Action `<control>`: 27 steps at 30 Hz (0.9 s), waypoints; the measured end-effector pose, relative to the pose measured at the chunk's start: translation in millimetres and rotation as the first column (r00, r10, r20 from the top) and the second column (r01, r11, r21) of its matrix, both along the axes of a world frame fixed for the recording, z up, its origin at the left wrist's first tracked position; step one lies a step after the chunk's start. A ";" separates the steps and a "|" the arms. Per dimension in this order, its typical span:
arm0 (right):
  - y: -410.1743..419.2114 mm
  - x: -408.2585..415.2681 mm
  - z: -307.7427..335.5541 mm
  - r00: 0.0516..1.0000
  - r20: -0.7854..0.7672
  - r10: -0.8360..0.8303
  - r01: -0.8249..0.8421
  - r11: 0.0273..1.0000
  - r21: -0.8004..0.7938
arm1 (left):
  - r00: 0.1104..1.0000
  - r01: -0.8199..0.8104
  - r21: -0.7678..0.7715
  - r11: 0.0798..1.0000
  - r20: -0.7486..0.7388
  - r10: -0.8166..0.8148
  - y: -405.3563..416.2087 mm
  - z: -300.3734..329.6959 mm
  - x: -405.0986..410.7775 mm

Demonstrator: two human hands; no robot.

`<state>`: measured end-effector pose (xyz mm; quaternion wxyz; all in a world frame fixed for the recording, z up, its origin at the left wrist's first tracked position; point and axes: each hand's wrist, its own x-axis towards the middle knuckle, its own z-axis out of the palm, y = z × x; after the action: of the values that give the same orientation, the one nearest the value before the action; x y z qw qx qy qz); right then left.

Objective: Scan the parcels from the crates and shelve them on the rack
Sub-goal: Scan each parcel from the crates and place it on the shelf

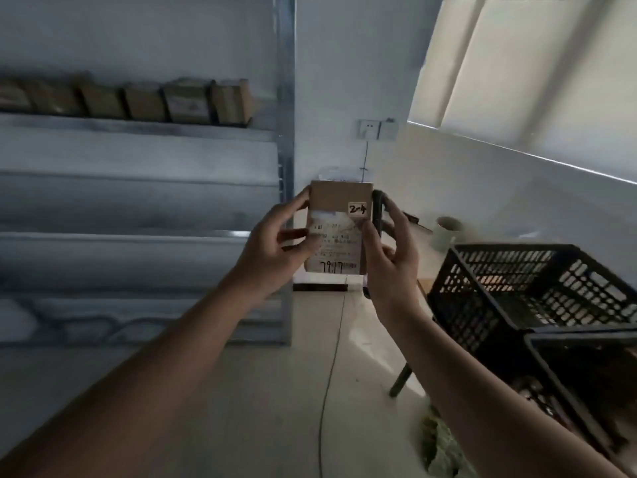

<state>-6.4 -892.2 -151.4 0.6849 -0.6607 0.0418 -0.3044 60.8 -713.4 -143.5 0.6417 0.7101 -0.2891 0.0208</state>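
Our left hand (275,244) pinches the cardboard parcel (339,226) by its left edge; our right hand (391,251) grips a dark handheld scanner (378,215) against its right. It's a flat brown box, upright, paper label facing us, midair beside the metal rack (138,215).

**Rack, table and floor**

On the left, a grey metal rack (144,132), blurred. Along its top visible shelf, a row of brown cardboard parcels (144,101), side by side, close-packed or touching. On the lower shelves, nothing discernible through the blur. To the right, a pale table (425,267) bearing a black slatted crate (517,294) and, behind that, a light-coloured mug (446,232). Nearer the camera, a second black crate (586,384); its support hidden. Below, a pale floor (275,391) with a thin dark cable (327,381) across it.
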 end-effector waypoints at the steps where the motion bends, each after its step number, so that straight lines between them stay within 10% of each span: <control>1: 25.5 9.0 1.6 1.000 -0.001 0.021 -0.021 1.000 -0.001 | 0.999 -0.034 -0.006 0.999 0.024 0.035 26.1 0.4 4.2; 27: 588.9 299.3 -31.2 0.827 -0.015 0.562 -0.562 0.827 0.008 | 0.752 -0.654 0.027 0.756 0.125 0.647 586.1 -26.9 172.0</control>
<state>292.8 -303.2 -182.6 0.7447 -0.6452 -0.1481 -0.0842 232.8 -127.2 -170.4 0.5529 0.7858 -0.0590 0.2710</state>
